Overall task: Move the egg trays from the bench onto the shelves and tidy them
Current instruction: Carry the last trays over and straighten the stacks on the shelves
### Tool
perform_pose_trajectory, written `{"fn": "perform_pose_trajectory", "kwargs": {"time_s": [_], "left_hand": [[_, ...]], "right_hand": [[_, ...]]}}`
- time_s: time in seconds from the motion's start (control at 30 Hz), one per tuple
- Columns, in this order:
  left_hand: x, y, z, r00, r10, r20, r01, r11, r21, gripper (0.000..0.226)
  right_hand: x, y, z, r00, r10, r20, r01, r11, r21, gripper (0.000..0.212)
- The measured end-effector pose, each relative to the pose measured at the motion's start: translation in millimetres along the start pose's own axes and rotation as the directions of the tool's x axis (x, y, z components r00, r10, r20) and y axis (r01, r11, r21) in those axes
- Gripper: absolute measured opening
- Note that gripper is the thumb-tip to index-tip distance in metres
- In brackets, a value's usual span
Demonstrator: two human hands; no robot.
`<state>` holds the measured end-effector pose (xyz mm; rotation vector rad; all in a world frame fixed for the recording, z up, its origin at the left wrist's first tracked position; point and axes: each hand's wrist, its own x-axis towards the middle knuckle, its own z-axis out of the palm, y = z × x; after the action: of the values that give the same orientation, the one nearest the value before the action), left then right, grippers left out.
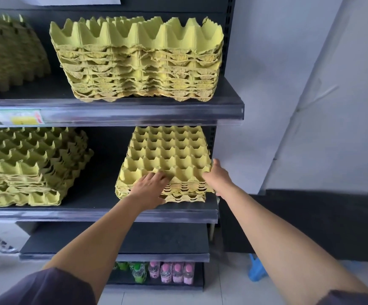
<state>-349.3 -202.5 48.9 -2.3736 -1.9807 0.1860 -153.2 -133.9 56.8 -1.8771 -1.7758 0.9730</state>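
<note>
A short stack of yellow egg trays [167, 155] lies on the right end of the middle shelf [104, 213]. My left hand [149, 190] holds the stack's front edge, fingers over the top tray and thumb under it. At the front right corner my right hand [217, 176] grips the stack, thumb up along its side. A taller stack [138, 62] stands on the upper shelf [134, 110]. More trays sit on the middle shelf's left [29, 164] and the upper shelf's left [9, 56].
A lower dark shelf [117, 241] juts out under my arms. Small bottles with pink and green caps [170, 272] stand at the bottom. A white wall lies to the right, with a blue object [256, 270] on the floor.
</note>
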Motion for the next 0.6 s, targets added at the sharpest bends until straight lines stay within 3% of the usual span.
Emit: {"fn": "perform_pose_trajectory", "kwargs": {"time_s": [0.1, 0.23, 0.43, 0.6], "left_hand": [[-3, -9, -4, 0.998, 0.0, -0.06, -0.004, 0.999, -0.054, 0.07], [-13, -23, 3, 0.984, -0.047, -0.174, 0.065, 0.993, 0.098, 0.077], [-24, -49, 24, 0.974, -0.124, -0.192, 0.153, 0.977, 0.15, 0.115], [-18, -62, 27, 0.969, -0.101, -0.226, 0.141, 0.975, 0.171, 0.107]], "right_hand": [[0, 1, 6, 0.992, 0.121, 0.043, -0.124, 0.988, 0.096, 0.043], [-1, 2, 12, 0.965, 0.246, 0.088, -0.26, 0.933, 0.248, 0.037], [5, 1, 14, 0.97, 0.243, -0.016, -0.215, 0.885, 0.413, 0.02], [1, -5, 13, 0.966, 0.252, -0.05, -0.201, 0.864, 0.461, 0.019]]}}
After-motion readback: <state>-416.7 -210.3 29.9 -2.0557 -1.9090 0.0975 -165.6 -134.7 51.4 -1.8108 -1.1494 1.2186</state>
